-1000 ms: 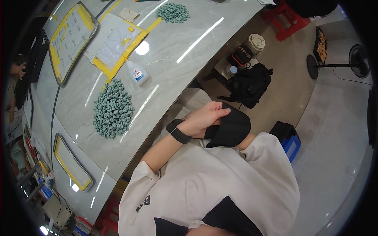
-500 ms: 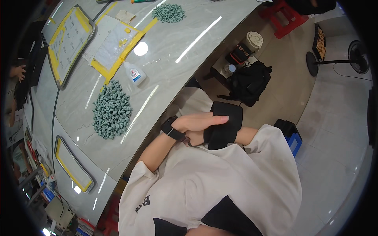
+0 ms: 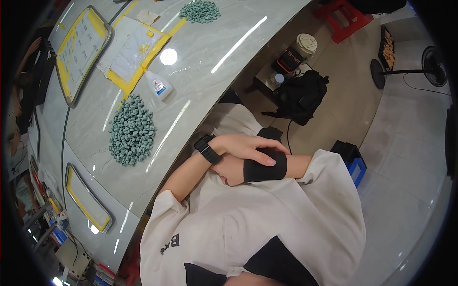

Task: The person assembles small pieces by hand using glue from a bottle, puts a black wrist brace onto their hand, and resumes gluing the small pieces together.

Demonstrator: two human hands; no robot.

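A black wrist wrap (image 3: 264, 172) goes round my right wrist, close over the shirt front. My left hand (image 3: 243, 145), with a black watch (image 3: 207, 148) on its wrist, lies across the wrap and grips it. Its thumb presses on the band and its fingers reach over the far side. Beyond those fingers a black end of the wrap sticks out. My right hand (image 3: 229, 168) is below, back up, fingers curled with a dark ring-like band on one. Whatever those fingers hold, if anything, is hidden.
On the grey table are green stone piles (image 3: 132, 131), a white glue bottle (image 3: 159, 86), yellow-taped sheets (image 3: 136, 52) and framed trays (image 3: 81, 55). A black backpack (image 3: 303, 97), a cup (image 3: 305, 45), a red stool (image 3: 343, 21) and a fan (image 3: 433, 66) stand to the right.
The wide raised part of the wrap has come down and now lies round my right wrist. My left thumb has moved down onto the band. The view has shifted slightly.
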